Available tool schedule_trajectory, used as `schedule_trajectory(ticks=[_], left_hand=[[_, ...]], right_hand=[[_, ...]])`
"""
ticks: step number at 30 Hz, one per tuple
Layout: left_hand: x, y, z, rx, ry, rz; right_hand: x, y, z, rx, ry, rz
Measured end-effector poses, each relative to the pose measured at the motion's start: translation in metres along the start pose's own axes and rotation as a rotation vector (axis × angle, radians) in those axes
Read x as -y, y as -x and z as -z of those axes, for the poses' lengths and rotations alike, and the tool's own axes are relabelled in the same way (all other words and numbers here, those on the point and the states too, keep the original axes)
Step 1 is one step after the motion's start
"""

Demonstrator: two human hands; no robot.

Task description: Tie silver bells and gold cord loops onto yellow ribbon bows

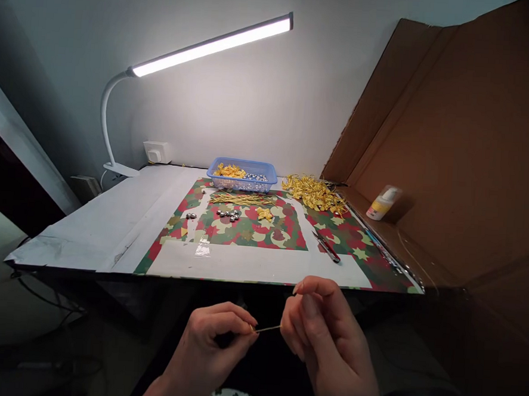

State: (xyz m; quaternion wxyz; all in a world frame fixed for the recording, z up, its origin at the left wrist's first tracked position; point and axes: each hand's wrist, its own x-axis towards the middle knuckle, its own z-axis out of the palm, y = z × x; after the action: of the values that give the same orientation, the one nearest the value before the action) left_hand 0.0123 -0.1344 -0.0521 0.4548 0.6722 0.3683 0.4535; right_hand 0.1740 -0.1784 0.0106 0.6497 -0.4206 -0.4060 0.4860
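Below the front edge of the table, my left hand pinches one end of a thin golden stem between thumb and index finger. A small bit of gold shows at those fingertips, too small to name. The stem runs across to my right hand, where the curled lower fingers close over its other end. My right thumb and index finger are bent above it. On the table beyond lie a bundle of similar golden stems, several silver beads and a few yellow petal-like pieces.
A blue basket with yellow pieces and silver beads stands at the back. Beside it is a pile of yellow flowers. A red-handled craft knife, a small white bottle, a lit lamp and cardboard walls surround the work area.
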Motion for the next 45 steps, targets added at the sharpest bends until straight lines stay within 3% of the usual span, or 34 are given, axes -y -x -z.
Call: schedule_trajectory(ticks=[8,13,22,28,34,45], left_hand=[[-0.01,0.0,0.016,-0.017,0.338,0.304],[-0.016,0.003,0.025,-0.016,0.474,0.391],[-0.025,0.002,0.027,-0.08,0.574,0.434],[-0.036,0.002,0.029,-0.067,0.661,0.455],[-0.035,0.003,0.027,-0.127,0.491,0.348],[-0.031,0.003,0.031,-0.14,0.398,0.404]], right_hand=[[0.002,-0.001,0.0,0.015,-0.007,0.007],[-0.004,-0.005,0.002,0.159,0.018,-0.017],[-0.005,-0.006,0.008,0.134,0.049,0.036],[-0.011,-0.005,0.014,0.107,0.095,-0.032],[-0.008,-0.005,0.014,0.083,0.102,-0.041],[-0.004,-0.006,0.021,-0.037,0.158,0.025]])
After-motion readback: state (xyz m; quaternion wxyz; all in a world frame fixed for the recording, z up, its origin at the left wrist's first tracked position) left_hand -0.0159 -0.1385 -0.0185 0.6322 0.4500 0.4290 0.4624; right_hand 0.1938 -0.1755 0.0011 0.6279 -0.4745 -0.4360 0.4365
